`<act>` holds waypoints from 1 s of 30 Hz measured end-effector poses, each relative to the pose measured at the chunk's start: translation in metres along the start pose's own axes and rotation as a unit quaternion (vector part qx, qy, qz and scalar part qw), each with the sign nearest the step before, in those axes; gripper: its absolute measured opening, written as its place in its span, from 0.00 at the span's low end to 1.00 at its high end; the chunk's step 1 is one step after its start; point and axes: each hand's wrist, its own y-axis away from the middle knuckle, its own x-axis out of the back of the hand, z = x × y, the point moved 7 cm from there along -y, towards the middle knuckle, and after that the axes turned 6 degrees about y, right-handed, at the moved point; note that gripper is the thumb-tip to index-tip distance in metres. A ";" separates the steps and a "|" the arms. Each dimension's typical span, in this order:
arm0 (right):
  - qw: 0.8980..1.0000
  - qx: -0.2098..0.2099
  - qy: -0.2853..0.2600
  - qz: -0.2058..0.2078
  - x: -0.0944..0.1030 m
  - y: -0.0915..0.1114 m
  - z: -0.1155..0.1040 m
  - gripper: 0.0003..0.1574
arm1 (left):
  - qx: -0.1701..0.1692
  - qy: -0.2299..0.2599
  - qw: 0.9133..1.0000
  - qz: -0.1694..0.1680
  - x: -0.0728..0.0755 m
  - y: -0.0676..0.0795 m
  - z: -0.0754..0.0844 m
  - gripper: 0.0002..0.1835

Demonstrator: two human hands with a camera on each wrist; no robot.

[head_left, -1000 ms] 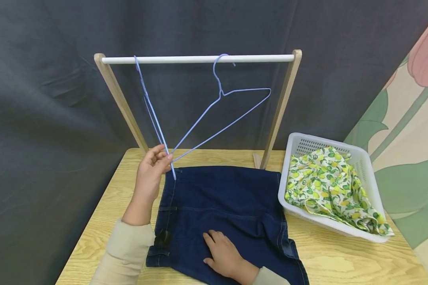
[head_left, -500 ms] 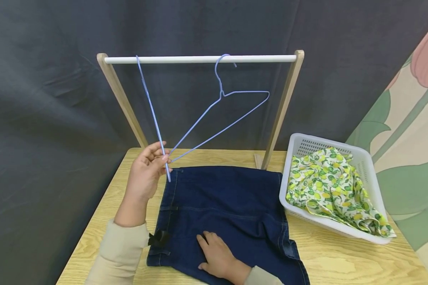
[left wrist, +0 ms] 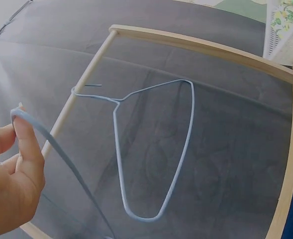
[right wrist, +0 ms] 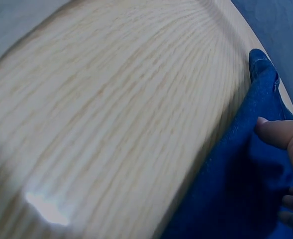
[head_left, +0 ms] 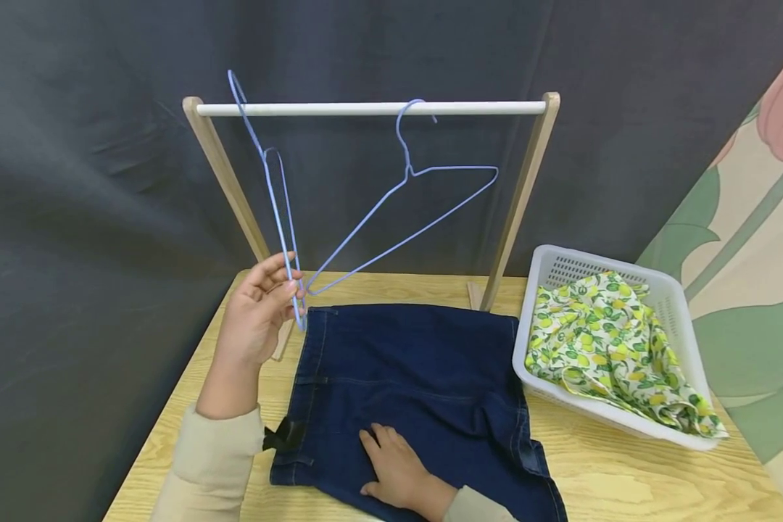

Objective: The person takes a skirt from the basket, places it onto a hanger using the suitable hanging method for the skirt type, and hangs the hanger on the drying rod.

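Note:
My left hand (head_left: 251, 315) pinches a thin blue wire hanger (head_left: 275, 203) by its lower end, between thumb and fingers. That hanger stands nearly edge-on, its hook above the left part of the white rail (head_left: 339, 109); I cannot tell whether it touches. A second blue hanger (head_left: 407, 172) hangs by its hook on the rail, right of the first. My right hand (head_left: 398, 467) rests flat, fingers spread, on a dark blue denim garment (head_left: 424, 362) with belt loops along its left edge. In the right wrist view, the thumb (right wrist: 275, 132) lies on the denim (right wrist: 236, 179).
The rail sits between two wooden posts (head_left: 522, 196) at the table's back. At right, a light grey basket (head_left: 525, 333) holds a lemon-print cloth (head_left: 587, 341). Bare wooden table (head_left: 626, 478) shows around the denim; a dark curtain (head_left: 365, 43) hangs behind.
My left hand has shifted left with its hanger, whose hook has risen from rail level to above the rail. The right hand stays on the denim, having slid slightly left.

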 end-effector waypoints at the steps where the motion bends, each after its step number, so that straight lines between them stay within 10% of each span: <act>1: 1.000 0.004 0.001 0.003 0.000 -0.001 -0.002 0.48 | -0.005 0.003 1.000 -0.006 0.001 0.002 0.001 0.18; 12: 0.999 0.049 0.009 -0.014 -0.001 -0.016 -0.037 0.49 | -0.019 0.009 0.998 -0.057 0.016 0.028 0.004 0.20; 30: 0.999 0.023 0.048 -0.012 -0.006 -0.021 -0.030 0.54 | 0.044 -0.054 0.995 -0.071 0.048 0.065 -0.024 0.22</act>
